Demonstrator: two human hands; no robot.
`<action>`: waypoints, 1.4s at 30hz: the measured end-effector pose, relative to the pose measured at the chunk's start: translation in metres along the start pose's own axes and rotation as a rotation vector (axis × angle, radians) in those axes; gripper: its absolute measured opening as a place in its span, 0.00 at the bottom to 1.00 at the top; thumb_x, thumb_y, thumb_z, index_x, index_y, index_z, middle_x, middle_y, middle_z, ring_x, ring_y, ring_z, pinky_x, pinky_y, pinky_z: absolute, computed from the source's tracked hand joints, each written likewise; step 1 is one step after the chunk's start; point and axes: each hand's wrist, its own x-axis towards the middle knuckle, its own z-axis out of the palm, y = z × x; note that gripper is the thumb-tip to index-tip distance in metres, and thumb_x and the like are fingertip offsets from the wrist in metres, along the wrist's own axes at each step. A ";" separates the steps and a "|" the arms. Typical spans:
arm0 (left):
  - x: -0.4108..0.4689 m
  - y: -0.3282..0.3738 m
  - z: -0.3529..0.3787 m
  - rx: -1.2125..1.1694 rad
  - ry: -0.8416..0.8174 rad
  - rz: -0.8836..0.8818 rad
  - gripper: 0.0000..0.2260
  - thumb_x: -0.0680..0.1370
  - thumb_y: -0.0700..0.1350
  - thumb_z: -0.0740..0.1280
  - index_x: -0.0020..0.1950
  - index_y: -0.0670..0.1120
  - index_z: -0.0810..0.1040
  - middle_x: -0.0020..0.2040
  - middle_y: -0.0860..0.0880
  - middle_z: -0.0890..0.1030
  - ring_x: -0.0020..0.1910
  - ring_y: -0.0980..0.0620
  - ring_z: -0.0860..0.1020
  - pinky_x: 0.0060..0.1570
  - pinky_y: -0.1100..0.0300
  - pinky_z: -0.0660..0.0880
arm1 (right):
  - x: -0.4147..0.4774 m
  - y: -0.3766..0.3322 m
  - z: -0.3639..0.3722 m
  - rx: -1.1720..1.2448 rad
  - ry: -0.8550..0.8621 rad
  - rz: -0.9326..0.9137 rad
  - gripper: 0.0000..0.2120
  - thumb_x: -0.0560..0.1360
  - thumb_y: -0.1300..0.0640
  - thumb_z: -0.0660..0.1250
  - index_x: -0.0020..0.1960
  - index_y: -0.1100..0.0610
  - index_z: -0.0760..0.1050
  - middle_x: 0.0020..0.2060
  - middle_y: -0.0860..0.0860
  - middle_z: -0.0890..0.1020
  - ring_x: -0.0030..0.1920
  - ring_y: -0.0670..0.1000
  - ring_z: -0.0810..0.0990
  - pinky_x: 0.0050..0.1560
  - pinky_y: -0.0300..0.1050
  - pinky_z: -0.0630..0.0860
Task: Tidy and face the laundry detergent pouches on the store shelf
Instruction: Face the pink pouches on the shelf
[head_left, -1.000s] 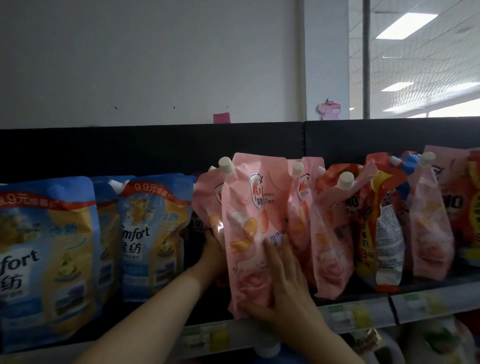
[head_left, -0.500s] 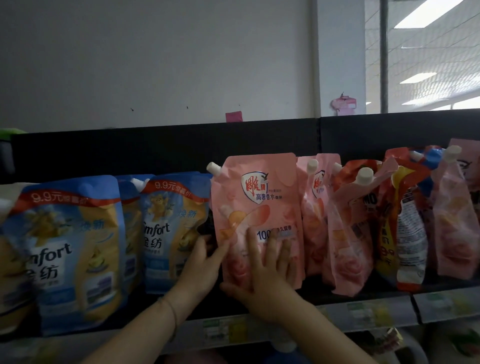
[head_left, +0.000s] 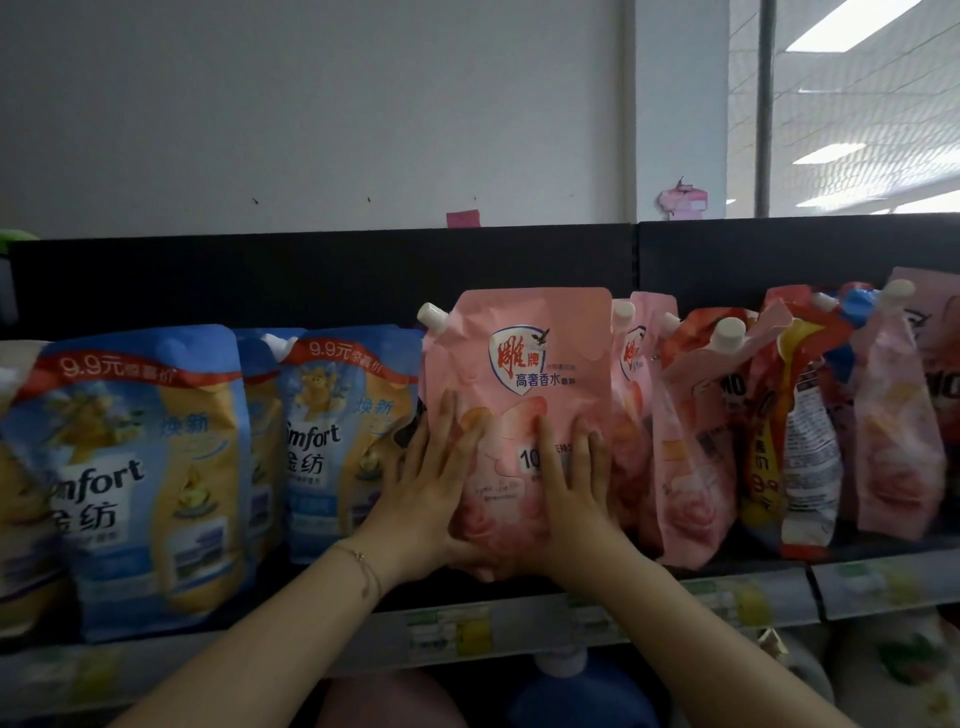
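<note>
Left grip and right grip, fingers straight, press the pouch; released carelessly, it may slump toward them.

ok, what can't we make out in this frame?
Head view only:
- Pink pouch: lower print covered by the left hand and right hand.
- Second pink pouch: mostly hidden behind the front one.
- Price tags on the shelf edge: too blurred to read.
- Yellow pouch at far left: cut off by the frame edge.
- Blue bottle below: cut off by the bottom edge.
</note>
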 end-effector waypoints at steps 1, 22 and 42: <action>0.002 -0.002 0.003 0.010 0.009 0.002 0.61 0.62 0.68 0.72 0.67 0.62 0.21 0.67 0.55 0.18 0.73 0.48 0.28 0.70 0.47 0.36 | 0.002 -0.001 0.003 -0.008 0.013 0.015 0.71 0.57 0.32 0.76 0.60 0.40 0.12 0.68 0.52 0.20 0.67 0.55 0.19 0.72 0.64 0.43; -0.063 -0.051 0.003 -0.082 0.282 -0.417 0.38 0.72 0.59 0.69 0.73 0.45 0.55 0.73 0.44 0.56 0.71 0.44 0.58 0.67 0.49 0.65 | -0.034 -0.053 0.025 -0.187 0.287 -0.408 0.13 0.67 0.57 0.69 0.51 0.57 0.75 0.48 0.54 0.76 0.45 0.57 0.77 0.37 0.50 0.76; -0.067 -0.051 0.013 -0.178 0.088 -0.650 0.37 0.80 0.53 0.59 0.77 0.50 0.34 0.79 0.44 0.48 0.64 0.45 0.74 0.56 0.55 0.73 | 0.015 -0.107 0.101 -0.060 0.041 -0.317 0.30 0.81 0.48 0.43 0.77 0.51 0.34 0.77 0.56 0.37 0.77 0.54 0.49 0.72 0.49 0.59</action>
